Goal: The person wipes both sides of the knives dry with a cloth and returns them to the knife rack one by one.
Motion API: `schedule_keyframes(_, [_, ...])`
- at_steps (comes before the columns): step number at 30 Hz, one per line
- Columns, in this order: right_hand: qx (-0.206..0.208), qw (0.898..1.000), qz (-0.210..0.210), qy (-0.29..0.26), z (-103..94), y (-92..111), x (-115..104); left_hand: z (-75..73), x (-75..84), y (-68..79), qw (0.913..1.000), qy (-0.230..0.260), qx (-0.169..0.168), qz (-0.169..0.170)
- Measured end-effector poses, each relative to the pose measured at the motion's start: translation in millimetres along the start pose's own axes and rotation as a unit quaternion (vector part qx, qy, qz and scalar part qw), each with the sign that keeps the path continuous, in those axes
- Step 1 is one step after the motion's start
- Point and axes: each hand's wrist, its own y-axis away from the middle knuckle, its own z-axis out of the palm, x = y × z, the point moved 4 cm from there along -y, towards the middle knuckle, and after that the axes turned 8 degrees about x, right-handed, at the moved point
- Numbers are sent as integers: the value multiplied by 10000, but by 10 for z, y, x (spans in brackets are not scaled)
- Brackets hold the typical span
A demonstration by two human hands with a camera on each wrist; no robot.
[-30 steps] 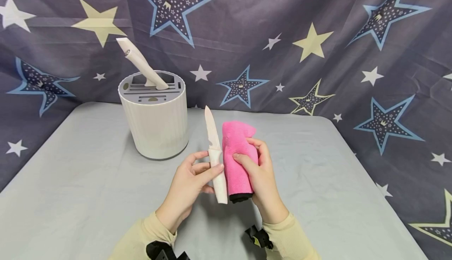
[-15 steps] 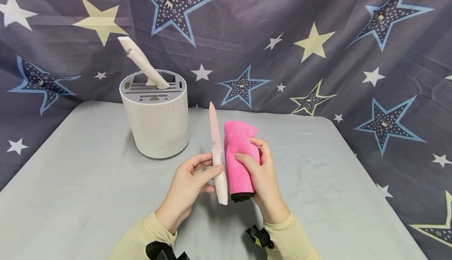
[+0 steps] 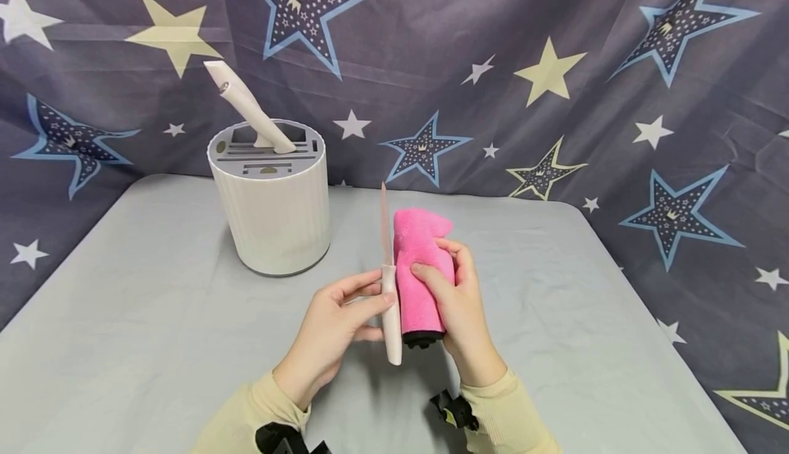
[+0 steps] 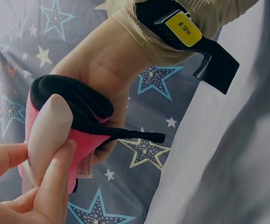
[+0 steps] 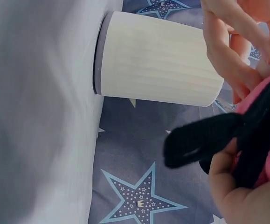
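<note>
My left hand (image 3: pixel 335 327) pinches the white handle of a knife (image 3: pixel 391 317) between thumb and fingers. The pinkish blade points up and away, turned nearly edge-on in the head view. Right beside it, my right hand (image 3: pixel 459 303) grips a folded pink cloth (image 3: pixel 419 283) with black edging, thumb across its front. In the left wrist view the knife's handle end (image 4: pixel 53 116) overlaps the cloth's black edge (image 4: pixel 69 100), and a black loop and a tag hang from the cloth. The right wrist view shows the black loop (image 5: pixel 202 140) near the right fingers.
A white ribbed knife block (image 3: pixel 271 214) with a grey slotted top stands at the back left of the grey-covered table (image 3: pixel 154 344). White handles (image 3: pixel 253 111) stick up from its slots, leaning left. A dark star-patterned curtain (image 3: pixel 468 84) hangs behind the table.
The knife has moved slightly right, closer to the cloth, and rolled from showing its flat side to nearly edge-on. The right hand and cloth stay almost in place.
</note>
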Motion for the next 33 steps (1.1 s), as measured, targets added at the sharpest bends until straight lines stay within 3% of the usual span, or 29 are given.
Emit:
schedule_keyframes(23, [-293, 9990, -84, 318, 95, 61, 38, -18, -17, -17, 9995, -182, -237, 119])
schedule_keyframes(33, [-459, 9980, 63, 439, 138, 113, 66, -58, 55, -52, 9995, -216, 76, 197])
